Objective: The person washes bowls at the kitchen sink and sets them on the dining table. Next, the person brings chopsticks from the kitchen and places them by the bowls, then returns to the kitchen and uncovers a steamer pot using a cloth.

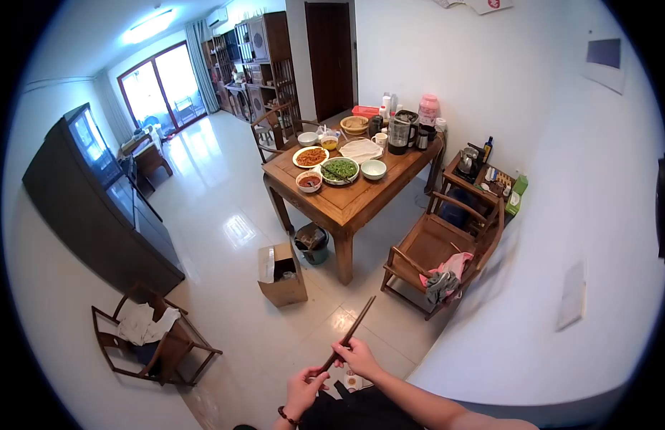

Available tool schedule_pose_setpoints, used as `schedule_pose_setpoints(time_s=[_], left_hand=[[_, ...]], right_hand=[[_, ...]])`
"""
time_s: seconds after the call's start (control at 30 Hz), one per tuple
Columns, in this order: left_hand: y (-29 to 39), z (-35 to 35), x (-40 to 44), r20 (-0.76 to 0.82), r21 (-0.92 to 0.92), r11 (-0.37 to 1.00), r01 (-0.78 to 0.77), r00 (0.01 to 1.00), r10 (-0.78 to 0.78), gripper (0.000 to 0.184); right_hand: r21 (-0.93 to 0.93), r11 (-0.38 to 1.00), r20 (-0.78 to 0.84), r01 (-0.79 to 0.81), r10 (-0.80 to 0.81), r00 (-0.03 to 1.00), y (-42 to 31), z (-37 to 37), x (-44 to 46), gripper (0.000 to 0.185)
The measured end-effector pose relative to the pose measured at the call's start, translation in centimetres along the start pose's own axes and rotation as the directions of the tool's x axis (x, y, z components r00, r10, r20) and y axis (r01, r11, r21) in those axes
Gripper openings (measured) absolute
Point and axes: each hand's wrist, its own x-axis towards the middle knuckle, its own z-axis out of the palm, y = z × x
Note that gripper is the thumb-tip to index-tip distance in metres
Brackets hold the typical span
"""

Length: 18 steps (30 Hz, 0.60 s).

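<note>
Dark chopsticks [359, 319] are held together in front of my body, slanting up and to the right above the floor. My left hand [304, 390], with a beaded bracelet at the wrist, is closed round their lower end. Just above it, my right hand [356, 357] pinches them near the middle. Their upper ends stick out free past my right fingers. Both hands are near each other at the bottom centre.
Ahead, a wooden table [361, 209] bears several dishes, a bowl of greens [339, 170] and a blender jug [400, 134]. A cardboard box [283, 287] and a bin [313, 252] stand on the floor. Wooden chairs are at right [418, 247] and lower left [176, 351].
</note>
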Motion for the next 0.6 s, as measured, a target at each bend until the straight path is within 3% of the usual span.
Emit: schedule_pose_setpoints(time_s=[0.07,0.23,0.3,0.43,0.57,0.6], left_hand=[[2.0,-1.2,5.1,0.014,-0.092,0.995,-0.027,0.999,0.029,0.024],[5.2,-2.7,17.9,0.093,-0.078,0.997,-0.001,0.996,0.008,0.022],[5.8,-3.2,24.4,0.222,-0.063,0.997,0.054,0.974,-0.038,0.022],[11.2,-3.2,34.9,0.373,0.045,0.999,-0.003,0.928,-0.014,0.024],[15.7,-1.5,44.4,0.488,0.051,0.999,-0.013,0.873,-0.013,0.027],[15.8,-0.8,46.7,0.515,-0.041,0.999,-0.002,0.857,0.023,0.028]], right_hand=[[0.006,1.000,0.020,0.024,-0.024,1.000,-1.9,0.1,5.3,0.020],[-0.055,0.998,-0.022,0.024,-0.026,0.999,-4.9,-2.0,16.9,0.020],[-0.046,0.999,-0.139,0.010,-0.016,0.990,-6.2,-3.1,21.5,0.020],[-0.045,0.997,-0.293,0.065,-0.075,0.953,-9.4,-5.2,29.1,0.019],[-0.086,0.993,-0.358,0.081,-0.107,0.928,-13.2,-7.2,35.9,0.017],[-0.032,0.997,-0.383,0.064,-0.071,0.921,-13.0,-8.1,37.7,0.018]])
